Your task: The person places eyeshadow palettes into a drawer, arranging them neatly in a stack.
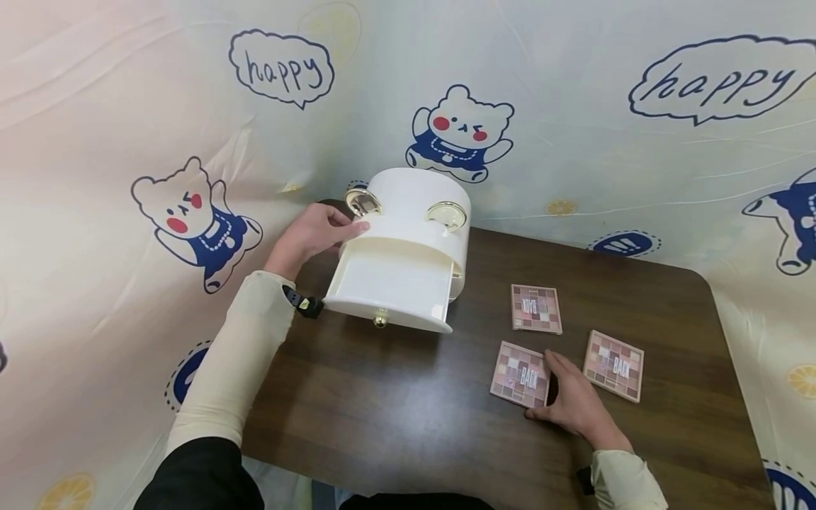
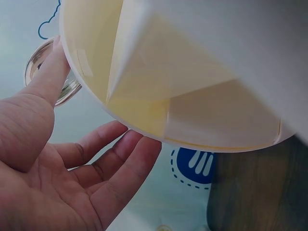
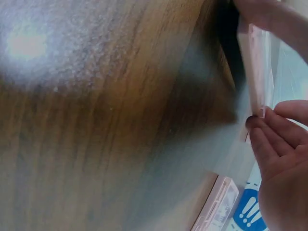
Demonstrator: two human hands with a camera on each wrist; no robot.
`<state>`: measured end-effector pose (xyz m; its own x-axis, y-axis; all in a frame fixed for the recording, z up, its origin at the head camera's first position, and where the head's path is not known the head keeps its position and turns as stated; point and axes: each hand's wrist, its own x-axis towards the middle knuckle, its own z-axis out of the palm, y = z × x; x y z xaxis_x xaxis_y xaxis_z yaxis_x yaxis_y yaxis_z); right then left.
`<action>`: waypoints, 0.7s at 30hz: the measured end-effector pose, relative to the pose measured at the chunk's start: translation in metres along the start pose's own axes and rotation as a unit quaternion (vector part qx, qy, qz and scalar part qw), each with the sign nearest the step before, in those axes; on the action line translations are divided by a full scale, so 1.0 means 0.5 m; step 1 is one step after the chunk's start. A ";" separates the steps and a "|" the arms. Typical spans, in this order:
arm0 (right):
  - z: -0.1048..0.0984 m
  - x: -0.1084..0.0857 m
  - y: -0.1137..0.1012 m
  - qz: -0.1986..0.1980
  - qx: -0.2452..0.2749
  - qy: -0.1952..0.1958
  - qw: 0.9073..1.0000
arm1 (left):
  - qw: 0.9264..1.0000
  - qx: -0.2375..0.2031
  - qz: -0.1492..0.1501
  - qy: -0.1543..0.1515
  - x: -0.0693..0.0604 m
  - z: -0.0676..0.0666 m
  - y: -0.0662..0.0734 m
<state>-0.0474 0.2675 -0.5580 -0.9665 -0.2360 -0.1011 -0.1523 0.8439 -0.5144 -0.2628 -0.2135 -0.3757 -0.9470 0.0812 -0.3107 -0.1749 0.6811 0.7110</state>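
Brown tabletop (image 1: 395, 418), glossy white drawer box (image 1: 408, 202), three pink checkered palettes (image 1: 519, 373).

Enclosed by a pale, wrinkled pastel sheet (image 1: 574, 42).
Decorated with blue-outlined cartoon bears (image 1: 460, 127) and "happy" bubbles (image 1: 282, 69); furnished with a dark brown wood-grain table (image 1: 344, 382) with rounded corner, marked by white glare (image 1: 436, 418).

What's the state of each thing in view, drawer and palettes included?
Drawer: pulled out, no contents visible
White organizer: held at its side by left hand
Near palette: closed, gripped by right hand
Far palette: closed, on table, lettering upside down
Right palette: closed, on table, lettering upright
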 end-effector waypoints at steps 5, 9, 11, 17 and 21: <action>-0.004 -0.008 0.004 0.012 0.013 0.020 1.000 | 1.000 0.002 0.008 0.002 0.001 0.001 0.000; -0.010 -0.010 0.002 0.006 0.031 0.050 0.998 | 1.000 -0.001 0.000 0.005 -0.001 0.000 0.000; -0.015 -0.010 -0.001 0.004 0.038 0.063 0.997 | 1.000 -0.003 -0.001 0.004 -0.001 0.001 0.000; -0.045 -0.010 -0.027 -0.012 0.053 0.090 0.994 | 1.000 -0.001 -0.001 0.005 -0.001 0.003 -0.002; -0.078 -0.009 -0.053 -0.022 0.072 0.103 0.992 | 1.000 -0.001 -0.001 0.006 -0.002 0.003 -0.003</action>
<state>-0.0469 0.2649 -0.5106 -0.9837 -0.1546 0.0919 -0.1776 0.7538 -0.6327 -0.2611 -0.2135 -0.3771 -0.9495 0.0713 -0.3056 -0.1780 0.6797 0.7116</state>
